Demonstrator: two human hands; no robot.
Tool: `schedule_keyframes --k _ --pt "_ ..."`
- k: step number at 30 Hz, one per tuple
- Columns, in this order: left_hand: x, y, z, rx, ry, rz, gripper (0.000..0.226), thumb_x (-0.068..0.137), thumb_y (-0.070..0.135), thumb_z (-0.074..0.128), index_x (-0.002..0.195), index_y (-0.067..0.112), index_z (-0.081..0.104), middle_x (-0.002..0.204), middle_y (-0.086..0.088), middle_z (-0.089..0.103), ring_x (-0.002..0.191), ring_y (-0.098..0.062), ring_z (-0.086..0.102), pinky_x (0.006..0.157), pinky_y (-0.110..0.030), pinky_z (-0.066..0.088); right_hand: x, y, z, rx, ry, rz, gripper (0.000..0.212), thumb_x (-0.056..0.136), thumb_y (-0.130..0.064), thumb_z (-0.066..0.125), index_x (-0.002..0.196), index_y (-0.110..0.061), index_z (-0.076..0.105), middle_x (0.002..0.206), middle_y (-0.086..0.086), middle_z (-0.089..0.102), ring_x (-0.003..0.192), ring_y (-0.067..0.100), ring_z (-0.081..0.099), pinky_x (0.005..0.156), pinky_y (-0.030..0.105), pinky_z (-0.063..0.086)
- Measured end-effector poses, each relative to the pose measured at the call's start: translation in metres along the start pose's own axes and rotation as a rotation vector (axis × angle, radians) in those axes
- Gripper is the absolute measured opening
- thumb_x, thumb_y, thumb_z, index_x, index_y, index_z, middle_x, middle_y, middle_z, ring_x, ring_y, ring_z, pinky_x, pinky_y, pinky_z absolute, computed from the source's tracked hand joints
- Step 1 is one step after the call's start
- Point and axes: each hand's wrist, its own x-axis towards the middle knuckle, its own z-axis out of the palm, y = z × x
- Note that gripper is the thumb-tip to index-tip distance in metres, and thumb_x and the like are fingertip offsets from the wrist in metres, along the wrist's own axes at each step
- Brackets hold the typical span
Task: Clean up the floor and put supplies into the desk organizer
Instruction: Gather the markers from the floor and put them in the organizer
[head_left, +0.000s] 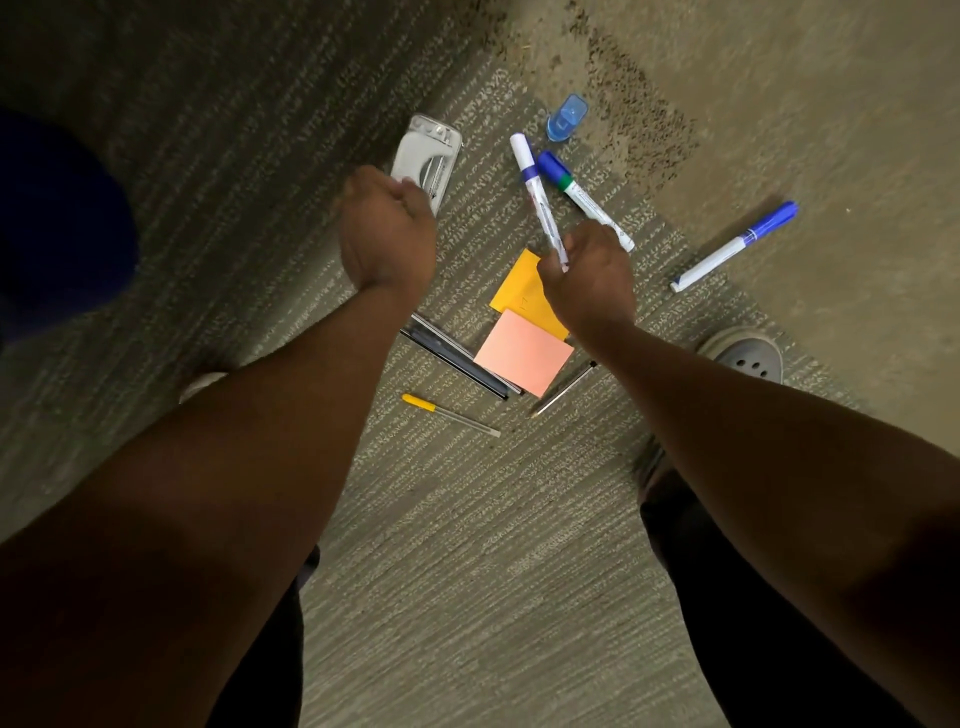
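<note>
My right hand (589, 278) grips a white marker with a blue band (535, 192), its cap end pointing up and away. My left hand (387, 228) hangs over the near end of a grey hole punch (428, 156); whether it holds the punch I cannot tell. On the carpet lie a blue-capped marker with a green band (576, 192), a blue marker (737, 247) to the right, a small blue sharpener (566, 118), orange sticky notes (522, 288), pink sticky notes (522, 351), dark pens (460, 358), a yellow-capped pen (449, 414) and a pencil (563, 391).
The supplies are scattered on grey ribbed carpet (467, 545). My shoe (748, 353) stands to the right of the sticky notes. A dark blue object (57, 218) sits at the left edge. No desk organizer is in view.
</note>
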Motion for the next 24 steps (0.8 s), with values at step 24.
schedule_keyframes --k 24 --pt "-0.046 0.016 0.029 -0.511 -0.502 -0.381 0.008 0.094 0.026 0.051 0.089 0.02 0.054 0.069 -0.005 0.055 0.051 -0.016 0.047 0.05 -0.025 0.037 0.031 0.106 -0.074 0.197 0.288 0.739 0.031 0.083 -0.031 0.063 0.105 -0.009 0.061 0.104 0.006 0.067 0.101 0.022 0.062 0.079 0.022 0.04"
